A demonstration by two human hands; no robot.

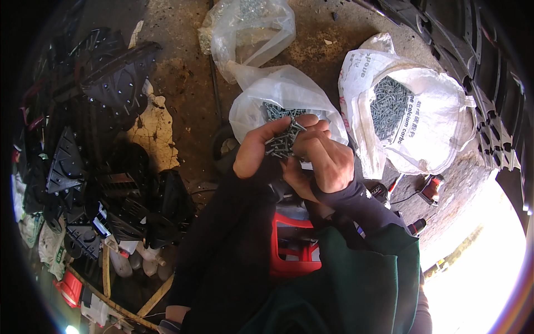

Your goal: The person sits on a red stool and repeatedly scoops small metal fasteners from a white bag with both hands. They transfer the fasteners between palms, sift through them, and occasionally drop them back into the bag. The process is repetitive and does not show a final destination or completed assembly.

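My left hand (251,151) is cupped, palm up, around a small heap of grey metal screws (281,146). Over its right side bends my right hand (329,161), its fingers curled in and pinching at a screw (298,126) on the edge of the heap. The right fingertips are partly hidden. Just beyond both hands stands an open clear plastic bag (251,99) with more screws (276,110) inside. To the right, a white woven sack (431,142) has its mouth rolled open, showing many similar screws (389,108).
Another clear plastic bag (281,34) lies at the far side. Black plastic parts (119,83) are piled along the left. A red plastic frame (280,245) is below my forearms. A red and black tool (431,189) lies near the sack. Dark panels (478,72) stand at the right.
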